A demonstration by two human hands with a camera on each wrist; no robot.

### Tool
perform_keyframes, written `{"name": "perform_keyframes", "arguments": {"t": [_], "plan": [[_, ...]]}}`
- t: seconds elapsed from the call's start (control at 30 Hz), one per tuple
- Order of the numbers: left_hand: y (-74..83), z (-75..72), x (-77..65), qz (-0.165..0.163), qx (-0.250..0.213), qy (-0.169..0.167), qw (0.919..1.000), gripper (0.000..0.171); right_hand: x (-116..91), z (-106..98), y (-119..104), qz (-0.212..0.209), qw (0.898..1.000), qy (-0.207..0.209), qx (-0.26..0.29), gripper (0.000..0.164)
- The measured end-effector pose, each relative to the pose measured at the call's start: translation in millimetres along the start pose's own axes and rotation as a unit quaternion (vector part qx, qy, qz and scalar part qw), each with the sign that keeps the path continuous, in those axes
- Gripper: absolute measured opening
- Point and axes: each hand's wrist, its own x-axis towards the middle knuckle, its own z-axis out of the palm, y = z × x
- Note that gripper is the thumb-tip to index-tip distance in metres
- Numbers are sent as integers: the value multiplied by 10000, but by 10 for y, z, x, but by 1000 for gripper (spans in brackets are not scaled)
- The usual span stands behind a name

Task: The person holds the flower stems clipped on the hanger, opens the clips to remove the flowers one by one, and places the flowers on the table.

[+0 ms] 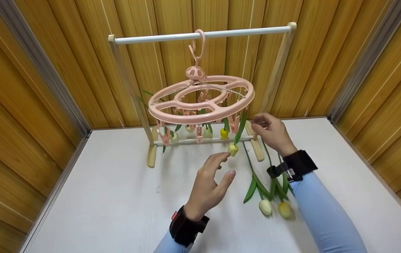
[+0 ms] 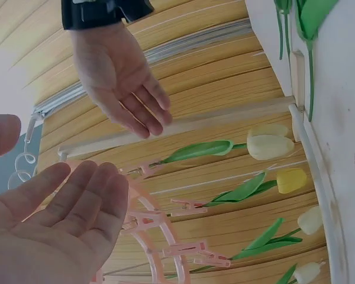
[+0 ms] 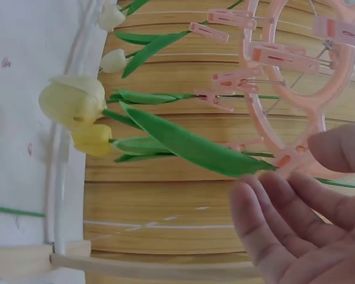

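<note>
A pink round clip hanger (image 1: pixel 186 117) hangs by its hook, with several tulips clipped head-down beneath it. On its right side a pale yellow tulip (image 1: pixel 233 150) dangles lowest, near a bright yellow tulip (image 1: pixel 224 133). My left hand (image 1: pixel 207 188) is held in front of that pale bloom, thumb apart from the fingers, holding nothing. At the hanger's right rim my right hand (image 1: pixel 274 133) has loosely bent fingers with nothing gripped. In the right wrist view, its fingertips come close to a pink clip (image 3: pixel 293 157) and the pale tulip's long green leaf (image 3: pixel 189 142).
The hook sits over a white rail (image 1: pixel 158 38) on a wooden-legged stand (image 1: pixel 152 154). Under my right forearm, a white tulip (image 1: pixel 265 207) and a yellowish tulip (image 1: pixel 284 209) lie on the white table (image 1: pixel 109 211). Wood-patterned walls (image 1: pixel 31 105) enclose the sides and back.
</note>
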Motion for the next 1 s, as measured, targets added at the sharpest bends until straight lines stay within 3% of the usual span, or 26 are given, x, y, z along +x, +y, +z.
{"name": "perform_keyframes", "arguments": {"t": [0.2,0.47,0.77,1.0], "plan": [[22,40,67,-85,-592,53,9982,42,199,166,39,254,9973,405,559,37],[34,89,126,-451,-1336,140,9899,41,362,313,61,674,9883,301,1335,44],[33,114,137,-595,-1459,125,9874,41,319,345,28,1067,9818,156,1565,39],[48,125,134,-528,-1439,122,9881,41,213,358,12,892,9817,-91,1680,37]]}}
